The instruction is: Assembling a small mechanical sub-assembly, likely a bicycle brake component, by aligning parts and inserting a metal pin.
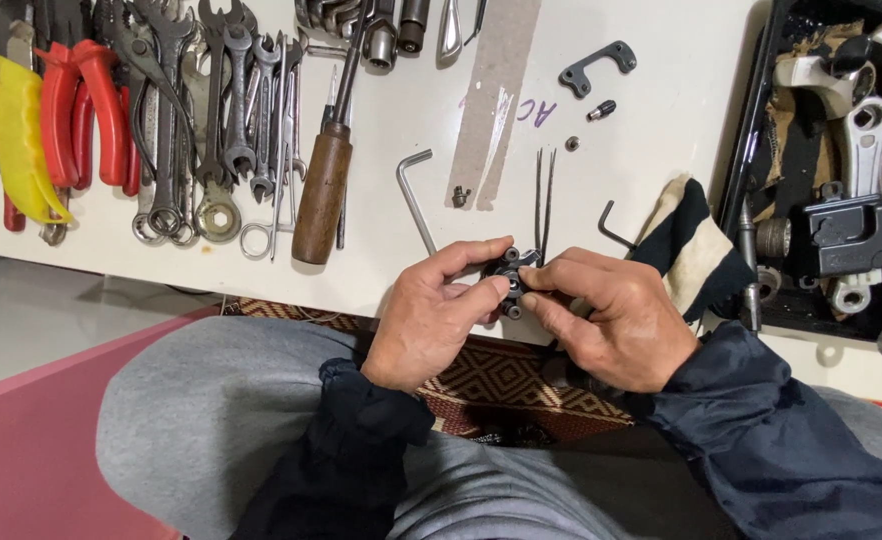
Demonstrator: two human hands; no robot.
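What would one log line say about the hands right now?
left hand: pinching small black metal part | right hand: pinching same part | hex key: lying on white board | striped cloth: beside right hand

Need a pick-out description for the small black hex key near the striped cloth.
Start at the white board holding the tools. Go to the striped cloth near the right hand. Just left of it lies the small black hex key, shorter and darker than the silver hex key farther left.

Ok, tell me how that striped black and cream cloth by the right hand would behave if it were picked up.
The striped black and cream cloth would probably be floppy: it lies bunched in soft folds on the white table. It looks light, likely draping rather than holding shape. It seems unlikely to roll or slip, though lifting it might drag the small black hex key lying against its edge.
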